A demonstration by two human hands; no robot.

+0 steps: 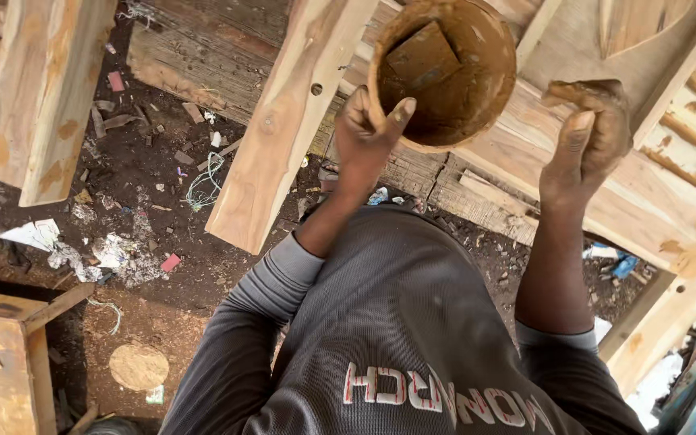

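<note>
Two paste-smeared hands, a round bowl and a wad of brown filler over raw timber.

The brown bowl [445,68], toward 12 o'clock in the view, sits in the left hand [364,133]: thumb and fingers close around its near rim, and a flat scraper piece [422,55] lies inside in the brown paste. At 2 o'clock from there the right hand [590,137] is curled shut on a lump of brown filler [577,93], pinched at the fingertips. Under both runs a pale wooden frame [517,173], with a drilled plank [283,121] slanting off at 9 o'clock. Beyond it, littered dark ground [130,201] with scraps and paper.
</note>
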